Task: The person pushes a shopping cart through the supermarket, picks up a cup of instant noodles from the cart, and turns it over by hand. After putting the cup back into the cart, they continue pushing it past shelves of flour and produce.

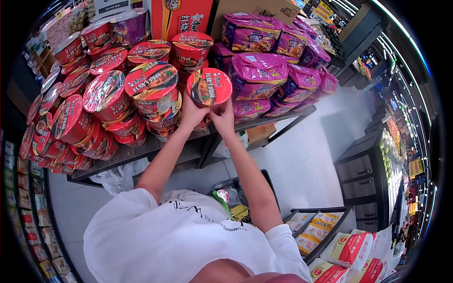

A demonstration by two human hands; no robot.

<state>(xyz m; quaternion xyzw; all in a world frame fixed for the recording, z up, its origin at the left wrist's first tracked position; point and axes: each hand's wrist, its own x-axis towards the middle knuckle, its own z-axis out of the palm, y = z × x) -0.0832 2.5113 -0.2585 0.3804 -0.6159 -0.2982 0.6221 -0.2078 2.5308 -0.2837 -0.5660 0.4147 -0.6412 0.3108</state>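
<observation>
Both hands are around one red instant noodle cup [209, 87] with a printed lid, at the front edge of the display. My left hand [191, 112] holds its lower left side, and my right hand [223, 116] holds its lower right side. The cup hides most of the fingers. Just left of it stand stacked red noodle cups [151, 84], and another cup [192, 45] sits on a stack behind. Purple noodle packs [258, 75] are piled close by on the right.
A dark display table [188, 135] carries the stacks. Beneath it are a white plastic bag [120, 177] and a cardboard box [261, 133]. A basket [270, 181] with goods is near my body. Bagged goods [347, 247] lie at lower right.
</observation>
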